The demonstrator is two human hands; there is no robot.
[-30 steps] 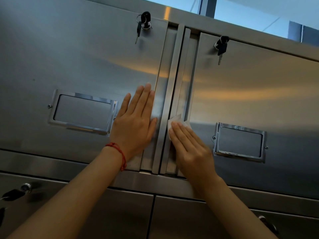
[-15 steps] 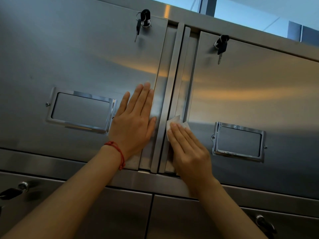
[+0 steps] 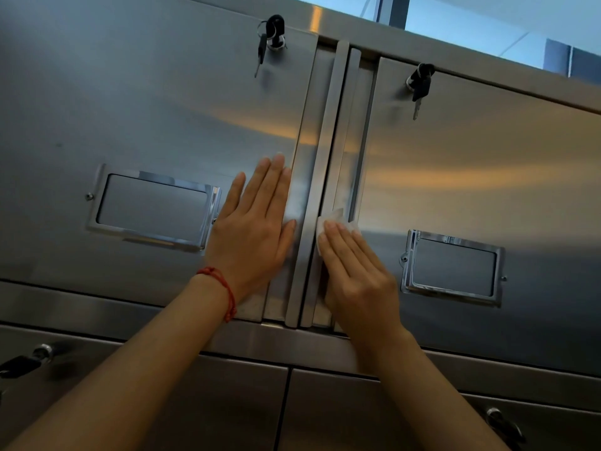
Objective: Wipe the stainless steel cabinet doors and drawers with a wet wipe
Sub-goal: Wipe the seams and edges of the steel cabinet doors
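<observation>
left door and right door stand side by side | tall door edge strips run up and down | left hand flat, holds nothing | right hand flat, presses wet wipe on the right strip (more strip lies above)

Window above, pale blue daylight behind dark upright frame post. Warm orange glow reflected across brushed metal below.

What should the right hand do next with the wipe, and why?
Probably slide the wet wipe upward along the right door's handle strip. The right hand presses it flat partway up the strip, and the left hand braces the left door.
</observation>
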